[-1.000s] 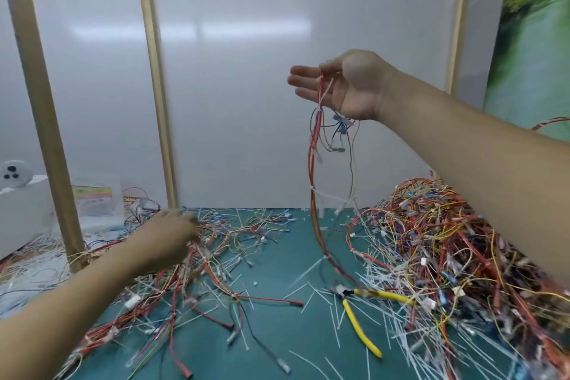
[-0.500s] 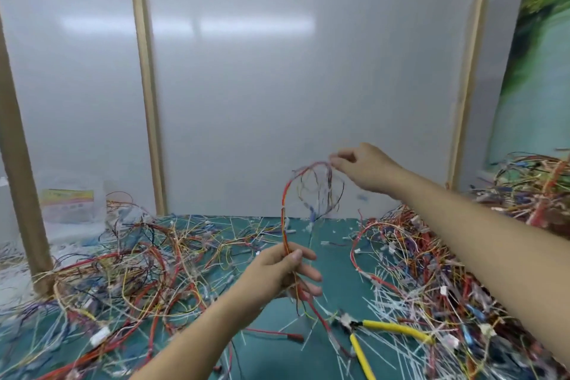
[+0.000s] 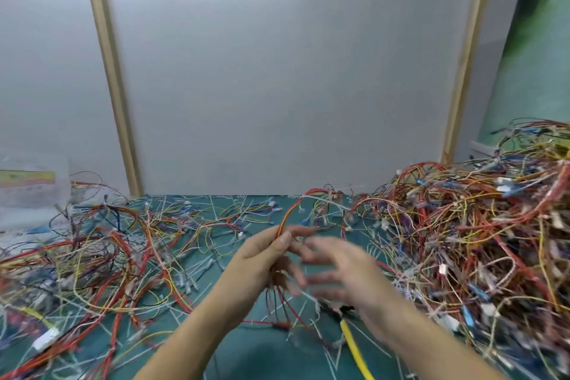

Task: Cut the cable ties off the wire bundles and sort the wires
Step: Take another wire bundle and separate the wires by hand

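My left hand (image 3: 262, 259) grips a thin wire bundle (image 3: 296, 207) of red, orange and yellow strands that arches up and to the right over the green mat. My right hand (image 3: 336, 271) is blurred with motion just right of the left one, its fingers spread and pointing left, holding nothing that I can make out. Yellow-handled cutters (image 3: 354, 345) lie on the mat under my right forearm, partly hidden. A tall tangle of bundled wires (image 3: 481, 241) fills the right side. Loose sorted wires (image 3: 101, 250) spread across the left.
The green mat (image 3: 246, 355) is strewn with cut white cable ties. Two wooden posts (image 3: 111, 71) stand before a white panel at the back. A clear plastic box with a label (image 3: 27, 185) sits at the far left.
My right hand came down from the top of the wire bundle to just beside my left hand, letting go of the upper end. The left hand kept hold. The camera tilted slightly down.
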Demonstrator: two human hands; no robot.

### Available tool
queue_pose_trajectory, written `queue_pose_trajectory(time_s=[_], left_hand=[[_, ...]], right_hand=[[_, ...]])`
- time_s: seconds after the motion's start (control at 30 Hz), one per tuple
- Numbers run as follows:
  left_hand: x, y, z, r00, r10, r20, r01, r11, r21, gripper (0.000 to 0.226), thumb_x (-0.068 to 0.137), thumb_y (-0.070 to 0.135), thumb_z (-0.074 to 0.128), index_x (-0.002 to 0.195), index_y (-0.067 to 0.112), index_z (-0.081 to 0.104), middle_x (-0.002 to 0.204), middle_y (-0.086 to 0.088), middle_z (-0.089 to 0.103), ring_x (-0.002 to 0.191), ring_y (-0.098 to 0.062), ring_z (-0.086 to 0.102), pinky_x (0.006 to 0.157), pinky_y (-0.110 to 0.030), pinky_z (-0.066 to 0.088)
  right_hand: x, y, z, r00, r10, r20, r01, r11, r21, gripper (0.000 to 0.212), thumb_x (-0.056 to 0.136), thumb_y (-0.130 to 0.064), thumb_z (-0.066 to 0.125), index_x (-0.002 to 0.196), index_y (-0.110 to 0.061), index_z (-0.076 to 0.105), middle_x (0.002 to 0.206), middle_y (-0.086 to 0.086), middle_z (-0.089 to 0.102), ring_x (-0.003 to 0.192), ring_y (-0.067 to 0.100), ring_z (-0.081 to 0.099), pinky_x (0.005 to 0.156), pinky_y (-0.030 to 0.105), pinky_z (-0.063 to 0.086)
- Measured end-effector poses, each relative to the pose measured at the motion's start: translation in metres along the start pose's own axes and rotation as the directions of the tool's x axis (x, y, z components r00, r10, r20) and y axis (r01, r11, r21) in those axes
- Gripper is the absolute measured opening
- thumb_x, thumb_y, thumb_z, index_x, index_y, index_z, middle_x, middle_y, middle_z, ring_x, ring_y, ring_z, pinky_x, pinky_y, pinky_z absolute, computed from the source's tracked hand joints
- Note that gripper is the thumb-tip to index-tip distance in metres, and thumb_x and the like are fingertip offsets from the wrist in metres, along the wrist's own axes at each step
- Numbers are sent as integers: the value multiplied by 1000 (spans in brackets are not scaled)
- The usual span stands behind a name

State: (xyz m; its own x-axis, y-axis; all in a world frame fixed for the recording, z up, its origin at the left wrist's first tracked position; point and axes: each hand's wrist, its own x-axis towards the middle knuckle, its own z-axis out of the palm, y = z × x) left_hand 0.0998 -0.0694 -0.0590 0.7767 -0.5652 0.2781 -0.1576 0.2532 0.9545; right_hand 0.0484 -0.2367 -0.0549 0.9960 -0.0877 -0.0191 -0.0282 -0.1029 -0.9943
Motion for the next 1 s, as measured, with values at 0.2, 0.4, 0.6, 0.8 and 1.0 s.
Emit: queue_pose_trajectory(time_s=[0.2, 0.4, 0.6, 0.8, 1.0], left_hand=[[-16, -1, 5, 991, 47, 129, -98, 900, 424, 28, 105, 28, 42, 118, 34, 67, 83, -5, 64, 47, -18, 46, 45, -25, 41], [-15, -5, 2, 963, 267, 23, -177, 566, 806, 34, 92, 57, 53, 88, 30, 74, 119, 19, 47, 122, -2, 45, 104, -33, 38], [-12, -2, -8, 855, 514, 69, -249, 290, 924, 19, 92, 44, 60, 81, 34, 73, 156, 18, 33, 153, -11, 6, 116, -21, 10], [-12, 0, -8, 985, 169, 25, -122, 593, 796, 28, 102, 42, 46, 84, 23, 57, 82, 14, 68, 80, 1, 62, 78, -37, 50], [-16, 1, 0, 974, 189, -127, -43, 701, 712, 44, 94, 66, 39, 108, 37, 69, 99, 18, 68, 104, -8, 59, 102, -36, 41]], right_hand=[[58, -48, -51, 970, 226, 90, -229, 719, 657, 65, 102, -49, 35, 123, 11, 53, 116, 26, 66, 92, 37, 68, 71, 46, 61], [89, -113, -64, 996, 72, -53, -42, 896, 442, 31, 107, -25, 41, 94, -5, 61, 46, 0, 48, 36, 11, 56, 41, 24, 55], [82, -201, -64, 942, -334, -6, 332, 934, 128, 19, 106, -15, 43, 97, -16, 61, 74, 2, 69, 60, 20, 68, 58, 33, 59], [81, -240, -49, 887, -446, -114, 458, 882, 108, 24, 106, -13, 41, 98, -14, 63, 81, 5, 63, 57, 19, 67, 59, 34, 59], [102, -231, -27, 902, -359, -238, 418, 863, 284, 25, 106, -6, 33, 103, -10, 58, 72, 8, 58, 43, 14, 60, 49, 25, 54]])
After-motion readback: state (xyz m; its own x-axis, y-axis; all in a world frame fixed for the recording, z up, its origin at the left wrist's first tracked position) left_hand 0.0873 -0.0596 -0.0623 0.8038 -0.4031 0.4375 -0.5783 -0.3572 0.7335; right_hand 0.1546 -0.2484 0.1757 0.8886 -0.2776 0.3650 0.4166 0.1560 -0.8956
